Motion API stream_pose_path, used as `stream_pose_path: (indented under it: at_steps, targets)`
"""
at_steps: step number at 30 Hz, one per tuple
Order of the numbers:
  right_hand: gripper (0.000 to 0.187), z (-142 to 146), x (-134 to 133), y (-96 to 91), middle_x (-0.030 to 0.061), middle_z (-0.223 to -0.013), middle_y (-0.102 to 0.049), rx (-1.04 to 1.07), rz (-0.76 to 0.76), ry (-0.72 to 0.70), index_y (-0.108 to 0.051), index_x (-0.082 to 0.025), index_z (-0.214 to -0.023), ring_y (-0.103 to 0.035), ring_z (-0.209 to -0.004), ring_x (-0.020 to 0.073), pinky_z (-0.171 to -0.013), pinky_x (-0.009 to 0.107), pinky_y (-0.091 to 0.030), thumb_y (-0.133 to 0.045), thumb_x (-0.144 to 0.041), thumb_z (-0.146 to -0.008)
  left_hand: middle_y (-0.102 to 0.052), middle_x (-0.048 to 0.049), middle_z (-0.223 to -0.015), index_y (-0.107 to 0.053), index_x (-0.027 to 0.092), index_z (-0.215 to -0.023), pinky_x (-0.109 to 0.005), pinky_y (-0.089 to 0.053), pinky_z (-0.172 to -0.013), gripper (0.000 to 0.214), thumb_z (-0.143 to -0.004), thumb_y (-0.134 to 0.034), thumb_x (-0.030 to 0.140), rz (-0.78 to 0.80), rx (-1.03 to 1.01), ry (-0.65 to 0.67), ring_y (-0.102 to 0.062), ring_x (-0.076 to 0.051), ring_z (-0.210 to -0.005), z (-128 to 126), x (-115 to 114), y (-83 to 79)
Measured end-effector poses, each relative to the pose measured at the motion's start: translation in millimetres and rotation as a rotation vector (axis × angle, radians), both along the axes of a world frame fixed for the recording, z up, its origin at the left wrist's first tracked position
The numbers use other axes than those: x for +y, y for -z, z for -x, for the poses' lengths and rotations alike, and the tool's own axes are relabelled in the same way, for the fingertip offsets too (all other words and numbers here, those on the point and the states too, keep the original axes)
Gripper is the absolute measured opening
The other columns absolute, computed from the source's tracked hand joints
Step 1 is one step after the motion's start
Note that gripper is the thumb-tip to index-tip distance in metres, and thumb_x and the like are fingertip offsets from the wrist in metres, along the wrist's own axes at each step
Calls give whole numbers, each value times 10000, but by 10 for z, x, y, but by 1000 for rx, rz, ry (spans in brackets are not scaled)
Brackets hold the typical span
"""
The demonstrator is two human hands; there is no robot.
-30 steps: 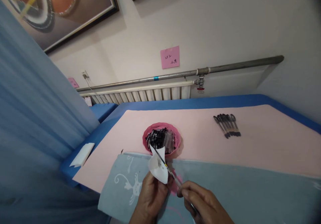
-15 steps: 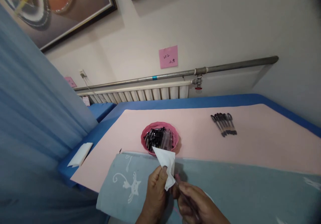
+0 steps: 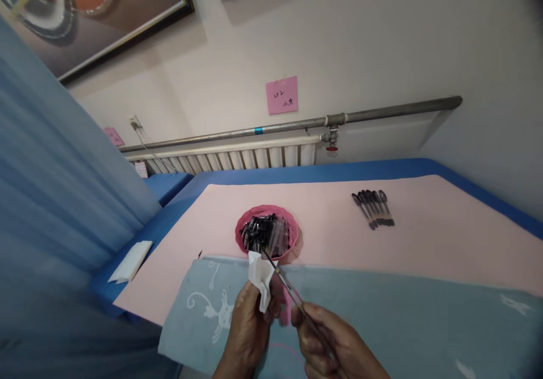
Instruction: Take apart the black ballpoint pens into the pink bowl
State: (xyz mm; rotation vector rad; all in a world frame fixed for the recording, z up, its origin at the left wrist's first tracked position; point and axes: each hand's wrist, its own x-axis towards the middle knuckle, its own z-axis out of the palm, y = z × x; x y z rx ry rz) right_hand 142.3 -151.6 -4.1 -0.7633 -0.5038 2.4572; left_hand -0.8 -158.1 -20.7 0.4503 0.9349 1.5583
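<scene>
White, crumpled tissue (image 3: 258,277) is pinched in the fingers of the left hand (image 3: 246,319), its loose corners sticking up past the thumb. The right hand (image 3: 324,336), near it, is closed around a slim rod (image 3: 292,293) with a dark tip, slanting up and leftward past the tissue's edge; whether those two touch, I cannot tell. Beneath both hands spreads a blue-grey cloth (image 3: 382,305) with white drawings. Just beyond the tissue sits a pink basket (image 3: 268,207) of black and clear pen parts (image 3: 278,236). Farther out, rightward of the right hand, black-ended pens (image 3: 374,208) lie in a row on a pink sheet (image 3: 324,212). Well left of the left hand lies folded white paper (image 3: 130,261).
</scene>
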Motion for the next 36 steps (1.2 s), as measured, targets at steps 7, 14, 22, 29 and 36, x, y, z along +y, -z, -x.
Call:
stream_pose_path:
  at_steps: [7,14,22,29,36]
  targets:
    - [335,74,-85,-28,-87,-512,-367,-322,-370,66,-485,-193,-721,-190,-375,22,-377,178,-95,-534,-520,-775,-516,19,-618,-621,146,-720,-212,-342,-550,233,-736,-681,370,-7,-19,101,-418,-86,-562,-110,-55,-9]
    - [252,74,-78,-15,-35,-619,-446,-619,-884,106,-497,-205,-680,-422,-609,115,-575,229,-339,-496,-424,-806,-497,23,-642,-622,142,-792,-213,-335,-563,287,-773,-629,428,5,295,138,-403,-99,-604,-84,-103,31]
    - [367,84,-69,36,-88,-516,-342,-351,-441,-21,-432,-223,-702,-201,-385,49,-375,201,-132,-483,-581,-764,-438,43,-553,-550,170,-653,-220,-313,-500,314,-763,-618,456,4,172,86,-348,-91,-514,-96,-87,-28]
    - [284,18,-105,-12,-84,-534,-315,-446,-571,81,-491,-209,-730,-204,-425,60,-409,205,-151,-474,-480,-814,-476,46,-584,-594,167,-695,-199,-327,-496,220,-694,-709,355,16,-26,-39,-396,-76,-515,-22,-34,-10]
    - [219,55,-95,-39,-54,-583,-373,-690,-953,72,-515,-208,-690,-364,-570,114,-552,233,-284,-491,-389,-810,-560,14,-656,-629,155,-776,-199,-334,-516,205,-735,-686,347,-33,30,22,-459,-88,-579,-55,-47,-72]
